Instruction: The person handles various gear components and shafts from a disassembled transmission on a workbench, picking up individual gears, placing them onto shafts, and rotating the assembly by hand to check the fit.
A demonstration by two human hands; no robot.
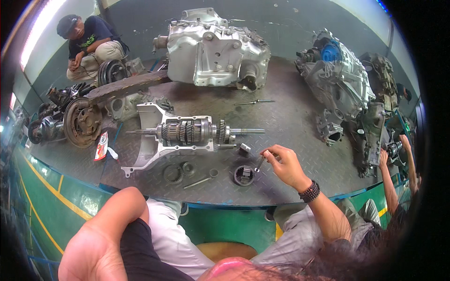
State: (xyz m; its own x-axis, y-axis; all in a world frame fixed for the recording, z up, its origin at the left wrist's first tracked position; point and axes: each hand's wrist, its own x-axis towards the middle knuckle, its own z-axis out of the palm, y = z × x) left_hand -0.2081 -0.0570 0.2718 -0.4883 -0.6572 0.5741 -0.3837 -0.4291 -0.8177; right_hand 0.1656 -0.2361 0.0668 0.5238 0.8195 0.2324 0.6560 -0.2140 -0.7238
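My right hand [283, 164] is over the bench with thumb and forefinger pinched on a small metal rod [260, 163]. The rod's lower tip is beside a toothed ring gear [244, 175], which has a smaller metal piece inside. A small metal block [244, 148] lies just behind that ring. My left hand [93, 253] is raised near the lower left edge, away from the parts; its fingers are cut off. Ahead of me lies an open gearbox housing half [151, 140] with a gear shaft assembly [187, 131] resting across it.
Loose gear rings [173, 173] and a thin rod with a round end [200, 179] lie on the metal bench [290, 131]. A large transmission case [206, 56] stands at the back. Another gearbox [335, 79] is right. A person [96, 42] crouches far left; another person's arms [389, 175] reach in right.
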